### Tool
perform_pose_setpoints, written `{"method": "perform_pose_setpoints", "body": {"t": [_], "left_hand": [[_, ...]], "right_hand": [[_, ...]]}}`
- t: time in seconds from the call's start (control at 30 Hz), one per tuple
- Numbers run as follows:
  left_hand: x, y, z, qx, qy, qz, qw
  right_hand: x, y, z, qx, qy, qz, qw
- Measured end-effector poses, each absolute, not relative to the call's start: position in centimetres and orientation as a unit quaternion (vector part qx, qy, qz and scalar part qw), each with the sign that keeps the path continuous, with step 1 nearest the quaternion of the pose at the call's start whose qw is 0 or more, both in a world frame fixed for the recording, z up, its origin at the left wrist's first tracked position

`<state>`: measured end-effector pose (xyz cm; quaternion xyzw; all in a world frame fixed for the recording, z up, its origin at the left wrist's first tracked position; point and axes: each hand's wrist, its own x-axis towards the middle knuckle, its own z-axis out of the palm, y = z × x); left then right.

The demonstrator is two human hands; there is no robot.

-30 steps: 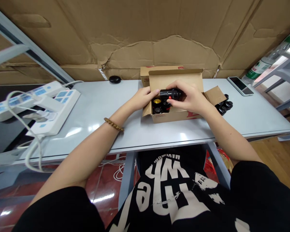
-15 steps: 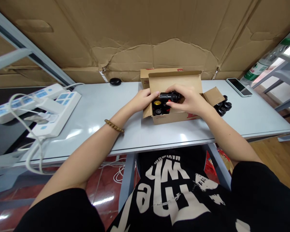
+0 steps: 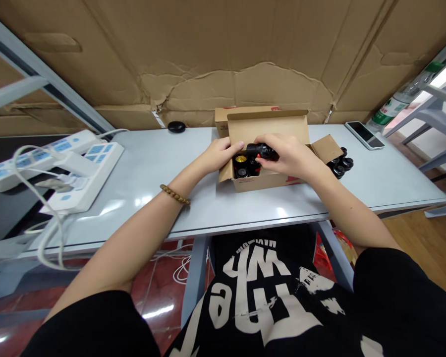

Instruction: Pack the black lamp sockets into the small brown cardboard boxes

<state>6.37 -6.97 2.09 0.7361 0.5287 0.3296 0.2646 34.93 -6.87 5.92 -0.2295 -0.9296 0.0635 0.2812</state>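
Observation:
An open cardboard box point(image 3: 271, 182) stands on the table with its lid raised at the back. Inside its left end are several black cylinders, one showing a gold, ring-like inside point(image 3: 241, 159), with bits of red among them. My right hand point(image 3: 288, 153) is closed around a black ridged cylinder point(image 3: 255, 149), held nearly level just above the box's opening; its exact kind I cannot make out. My left hand point(image 3: 221, 152) grips the box's left edge, thumb towards the opening, its other fingers partly hidden.
Several black round-ended pieces point(image 3: 340, 163) stand right of the box, beside its side flap point(image 3: 327, 148). Another carton point(image 3: 223, 121) is behind. A phone point(image 3: 364, 135) and a bottle point(image 3: 388, 109) lie right; power strips point(image 3: 82, 183) lie left, a black oval object point(image 3: 176, 127) at the back.
My right hand has turned slightly and shifted the black cylinder a little, its far end now more covered by the fingers. The left hand stays at the box edge.

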Motion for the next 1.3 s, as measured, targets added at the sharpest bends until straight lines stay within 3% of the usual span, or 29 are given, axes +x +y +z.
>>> {"method": "perform_pose_setpoints", "body": {"t": [0.57, 1.0, 1.3], "left_hand": [[6.2, -7.0, 2.2, 0.742, 0.531, 0.322, 0.253], [6.5, -7.3, 2.5, 0.734, 0.532, 0.328, 0.265], [6.3, -7.2, 2.4, 0.738, 0.523, 0.328, 0.272]], "right_hand": [[34.9, -6.5, 6.1, -0.161, -0.926, 0.103, 0.325], [34.5, -8.5, 7.2, -0.197, -0.896, 0.174, 0.359], [34.7, -7.3, 6.6, -0.2, -0.9, 0.135, 0.362]]}}
